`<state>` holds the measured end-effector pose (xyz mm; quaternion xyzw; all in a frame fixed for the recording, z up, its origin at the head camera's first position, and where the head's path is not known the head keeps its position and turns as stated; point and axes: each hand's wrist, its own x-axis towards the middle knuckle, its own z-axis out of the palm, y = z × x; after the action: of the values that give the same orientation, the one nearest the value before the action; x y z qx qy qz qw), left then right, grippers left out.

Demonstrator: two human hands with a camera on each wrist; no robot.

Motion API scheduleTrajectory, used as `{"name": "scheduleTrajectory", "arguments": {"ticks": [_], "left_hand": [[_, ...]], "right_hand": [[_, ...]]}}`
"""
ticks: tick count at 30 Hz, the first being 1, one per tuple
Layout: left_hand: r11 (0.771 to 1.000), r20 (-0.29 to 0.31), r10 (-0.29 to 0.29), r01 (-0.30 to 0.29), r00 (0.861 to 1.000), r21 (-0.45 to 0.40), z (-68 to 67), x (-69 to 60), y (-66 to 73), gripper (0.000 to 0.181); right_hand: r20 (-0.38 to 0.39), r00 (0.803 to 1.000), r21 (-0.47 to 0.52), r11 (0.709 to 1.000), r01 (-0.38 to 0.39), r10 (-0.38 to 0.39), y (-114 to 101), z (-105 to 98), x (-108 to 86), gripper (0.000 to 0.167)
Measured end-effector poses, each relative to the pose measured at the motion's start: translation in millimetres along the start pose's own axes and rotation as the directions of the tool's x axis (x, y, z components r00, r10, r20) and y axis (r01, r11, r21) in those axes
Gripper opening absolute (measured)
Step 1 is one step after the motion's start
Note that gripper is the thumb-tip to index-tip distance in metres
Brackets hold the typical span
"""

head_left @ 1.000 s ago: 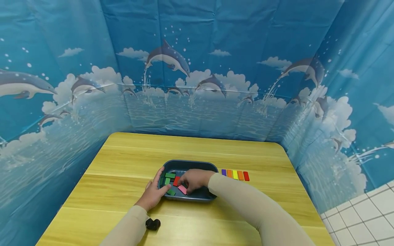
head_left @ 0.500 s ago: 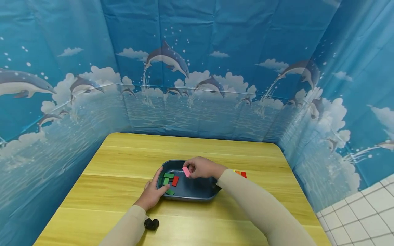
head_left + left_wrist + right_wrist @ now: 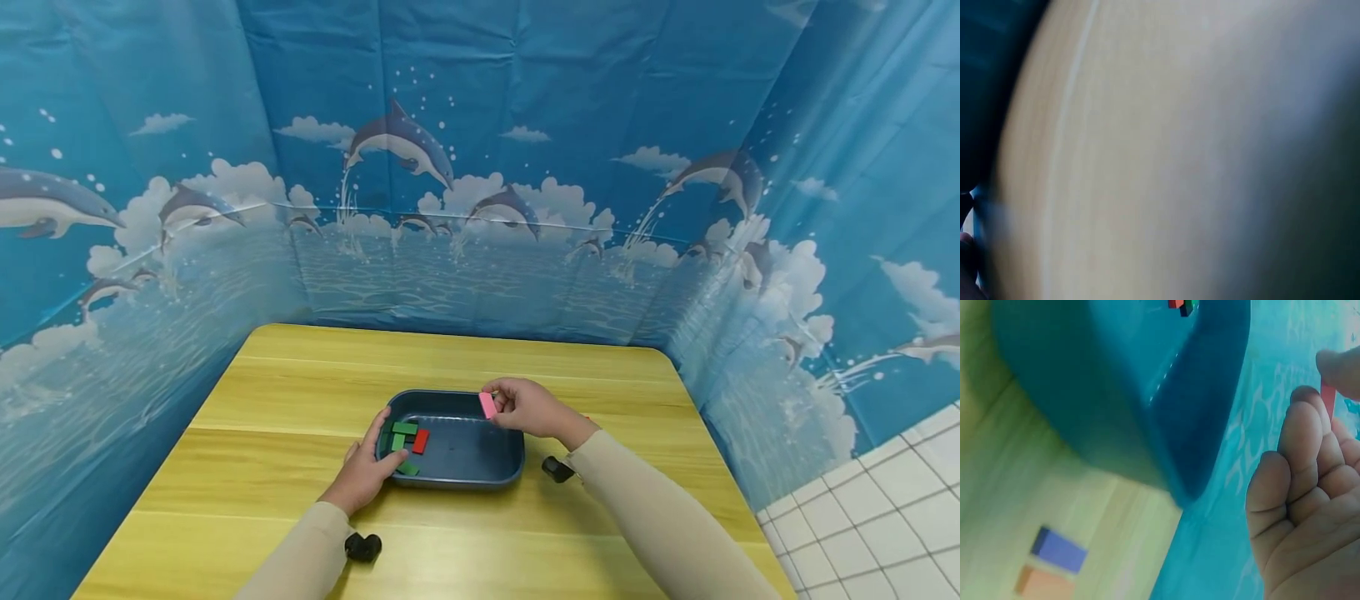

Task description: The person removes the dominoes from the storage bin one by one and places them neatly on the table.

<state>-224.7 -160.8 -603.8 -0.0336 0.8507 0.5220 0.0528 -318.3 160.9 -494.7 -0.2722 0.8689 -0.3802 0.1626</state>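
Observation:
My right hand [image 3: 531,410] pinches a pink block [image 3: 487,406] between thumb and fingertips, above the far right part of a dark blue plastic bin [image 3: 459,483]. The right wrist view shows that hand [image 3: 1310,487] with a thin edge of the block [image 3: 1328,398] between thumb and finger. My left hand [image 3: 362,471] rests on the bin's left end with straight fingers, its thumb reaching over the near rim. Inside the bin's left part lie a red block [image 3: 421,442] and several green blocks [image 3: 405,428].
In the right wrist view a purple block [image 3: 1060,549] and an orange block [image 3: 1045,584] lie on the table beside the bin. My right forearm covers most of that row in the head view. A dolphin-print curtain [image 3: 450,275] surrounds the wooden table [image 3: 465,358].
My right hand has picked the pink block up from the bin's bottom and carried it up and to the right. The left hand has stayed on the bin.

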Motion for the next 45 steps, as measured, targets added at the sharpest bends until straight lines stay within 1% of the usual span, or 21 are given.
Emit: {"name": "scheduleTrajectory", "arguments": {"ticks": [3, 7, 13, 16, 19, 21, 25, 29, 34, 39, 45], "left_hand": [[1.0, -0.004, 0.004, -0.004, 1.0, -0.005, 0.3, -1.5, 0.6, 0.082], [1.0, -0.006, 0.01, -0.01, 1.0, -0.013, -0.4, -3.2, 0.3, 0.082], [0.999, -0.007, 0.034, -0.035, 0.999, -0.024, -2.5, -2.7, -0.2, 0.081], [0.998, -0.003, 0.048, -0.048, 0.999, -0.035, -3.8, -2.0, 0.4, 0.08], [0.997, 0.001, 0.049, -0.049, 0.999, -0.06, -5.4, -2.1, 1.3, 0.08], [0.996, 0.008, 0.053, -0.053, 0.999, -0.074, -6.4, -1.9, 1.7, 0.08], [0.996, 0.021, 0.053, -0.051, 0.998, -0.069, -7.2, -0.6, 0.1, 0.081], [0.996, 0.033, 0.046, -0.044, 0.998, -0.074, -5.7, 1.5, -2.8, 0.082], [0.996, 0.031, 0.055, -0.052, 0.998, -0.076, -4.9, 3.3, -3.7, 0.082], [0.996, 0.031, 0.053, -0.051, 0.998, -0.078, -5.2, 1.5, -2.6, 0.082], [0.995, 0.032, 0.049, -0.046, 0.998, -0.089, -5.6, -0.1, -1.1, 0.08]], "right_hand": [[-0.048, 0.998, 0.025, 0.999, -0.031, 0.032, 10.2, -2.5, -12.4, 0.05], [-0.126, 0.99, 0.037, 0.998, -0.054, 0.058, 22.7, -2.6, -29.5, 0.051], [-0.208, 0.972, 0.027, 0.994, -0.109, 0.112, 37.9, 0.3, -52.0, 0.052], [-0.241, 0.958, 0.044, 0.988, -0.148, 0.154, 43.4, 2.1, -58.8, 0.054], [-0.261, 0.946, 0.052, 0.981, -0.186, 0.194, 48.8, 5.8, -62.8, 0.051], [-0.263, 0.942, 0.048, 0.977, -0.206, 0.211, 52.6, 9.0, -65.1, 0.05], [-0.246, 0.943, 0.031, 0.974, -0.223, 0.224, 61.2, 16.4, -69.4, 0.048], [-0.226, 0.939, 0.053, 0.966, -0.253, 0.258, 67.0, 23.6, -74.6, 0.046], [-0.204, 0.936, 0.068, 0.958, -0.28, 0.288, 72.0, 28.6, -77.7, 0.043], [-0.178, 0.937, 0.034, 0.954, -0.299, 0.301, 78.3, 31.5, -75.7, 0.042], [-0.161, 0.939, -0.028, 0.95, -0.311, 0.303, 85.7, 31.7, -73.1, 0.04]]}}
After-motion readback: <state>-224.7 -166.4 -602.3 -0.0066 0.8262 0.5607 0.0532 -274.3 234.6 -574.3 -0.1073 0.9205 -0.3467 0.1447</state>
